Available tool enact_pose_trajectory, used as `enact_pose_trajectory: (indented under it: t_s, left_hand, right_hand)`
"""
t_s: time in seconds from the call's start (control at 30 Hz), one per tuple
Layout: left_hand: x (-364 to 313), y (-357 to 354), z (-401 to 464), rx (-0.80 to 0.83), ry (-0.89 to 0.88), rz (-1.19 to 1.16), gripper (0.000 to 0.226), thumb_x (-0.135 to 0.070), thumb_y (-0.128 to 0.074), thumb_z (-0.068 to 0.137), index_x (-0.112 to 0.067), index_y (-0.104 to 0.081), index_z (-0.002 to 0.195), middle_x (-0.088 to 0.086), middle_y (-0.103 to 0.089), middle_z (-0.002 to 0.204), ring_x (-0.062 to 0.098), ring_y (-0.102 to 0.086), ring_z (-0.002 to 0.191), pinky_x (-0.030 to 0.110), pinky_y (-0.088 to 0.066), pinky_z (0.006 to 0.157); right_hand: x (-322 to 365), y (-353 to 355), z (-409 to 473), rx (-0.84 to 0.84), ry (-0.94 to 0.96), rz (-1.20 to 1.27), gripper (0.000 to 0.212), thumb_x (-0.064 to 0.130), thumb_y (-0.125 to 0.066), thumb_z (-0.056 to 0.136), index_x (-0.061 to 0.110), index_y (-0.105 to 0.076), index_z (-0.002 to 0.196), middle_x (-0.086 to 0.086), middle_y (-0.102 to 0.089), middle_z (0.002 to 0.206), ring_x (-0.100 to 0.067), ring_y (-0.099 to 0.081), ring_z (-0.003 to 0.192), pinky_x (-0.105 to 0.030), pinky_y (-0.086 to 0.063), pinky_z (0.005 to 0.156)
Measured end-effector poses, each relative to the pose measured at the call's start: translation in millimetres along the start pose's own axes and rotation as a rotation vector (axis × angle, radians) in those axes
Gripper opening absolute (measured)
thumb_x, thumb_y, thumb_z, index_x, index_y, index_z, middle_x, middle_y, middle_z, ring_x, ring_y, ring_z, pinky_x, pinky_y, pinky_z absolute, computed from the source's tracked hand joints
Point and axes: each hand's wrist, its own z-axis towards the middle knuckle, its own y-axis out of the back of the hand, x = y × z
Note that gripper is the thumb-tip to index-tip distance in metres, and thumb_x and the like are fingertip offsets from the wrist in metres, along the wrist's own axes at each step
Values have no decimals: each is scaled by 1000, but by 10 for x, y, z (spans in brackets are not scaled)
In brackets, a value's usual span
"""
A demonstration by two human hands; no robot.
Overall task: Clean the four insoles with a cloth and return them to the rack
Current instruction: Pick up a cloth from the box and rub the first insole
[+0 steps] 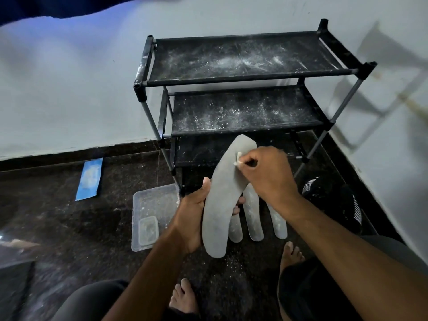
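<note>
My left hand [193, 212] grips a long grey insole [223, 195] by its lower half and holds it upright in front of the black shoe rack [240, 77]. Against the insole's upper part, my right hand [266, 174] pinches a small white cloth [238, 158]. Three more pale, dusty insoles [253, 216] lie side by side on the dark floor behind the held one, partly hidden by it and by my right forearm. The rack's shelves carry white dust and no insoles.
A clear plastic tray [155, 202] with a smaller tub inside sits on the floor to the left. Farther left lies a blue packet [90, 179]. A black shoe with white stripes [333, 200] is at the right by the wall. My bare feet [291, 253] are below.
</note>
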Motion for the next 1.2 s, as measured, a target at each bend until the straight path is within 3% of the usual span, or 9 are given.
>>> enact_pose_trajectory:
  t_s: [0.1,0.2,0.37,0.53,0.73,0.87,0.97,1.13,1.2]
  left_hand:
    - [-3,-38,-6,0,-7,19,59,-53,-33,106,-10,-67,128,16,-75,107,25,-73,86,36,-58,72]
    - [-38,-49,-38,-55,-14,-36,56,-52,-39,105,-8,-70,119,14,-74,95,23,-71,76,34,-58,64]
    - [-42,-12,-39,-66,-3,-55,61,-53,-36,106,-8,-72,125,22,-73,116,29,-72,86,39,-59,73]
    - [-37,-85,-51,-71,-18,-34,53,-48,-38,106,-6,-68,118,13,-76,91,22,-73,73,32,-59,59]
    - [-45,-70,-73,-44,4,21,63,-52,-32,108,-5,-66,131,26,-71,119,29,-72,88,36,-60,72]
    - [-25,-102,-67,-35,-1,2,56,-48,-36,107,-6,-70,119,17,-76,100,24,-72,77,34,-61,65]
    - [-36,-104,-69,-51,-4,-35,50,-45,-37,107,-7,-69,114,12,-75,87,21,-72,69,30,-60,58]
    - [-46,-79,-75,-42,16,-24,63,-52,-33,107,-3,-65,133,29,-69,121,32,-70,90,39,-60,80]
    - [-31,-82,-63,-17,22,-18,59,-48,-35,108,-4,-69,127,27,-71,118,31,-71,90,40,-62,80]
  right_hand:
    - [115,-113,-201,254,126,-49,6,26,-72,87,21,-75,86,12,-63,78,0,-54,71,-9,-39,63]
    - [244,-51,-283,488,134,211,5,22,-78,81,18,-78,82,14,-68,70,0,-63,61,-10,-45,55]
    - [147,-9,-126,192,117,-78,10,30,-70,88,22,-75,84,10,-63,80,-2,-53,72,-16,-44,64]
    - [206,-136,-309,442,270,7,16,32,-69,88,20,-72,77,10,-57,74,-5,-51,72,-26,-44,64]
    - [70,-11,-43,-9,151,-67,16,29,-65,92,18,-76,90,5,-65,81,-8,-49,83,-26,-46,73]
    - [109,-171,-184,150,262,-72,19,27,-61,94,16,-74,85,6,-60,79,-7,-45,80,-22,-37,70]
    - [152,-204,-242,340,346,59,16,26,-68,87,15,-75,79,5,-65,77,-8,-52,79,-28,-45,72]
    - [70,-96,-69,56,165,61,8,27,-71,88,23,-78,90,10,-68,82,-3,-53,81,-20,-45,74]
    - [65,-113,-89,60,157,15,10,27,-70,89,22,-77,92,8,-67,84,-4,-52,83,-19,-44,75]
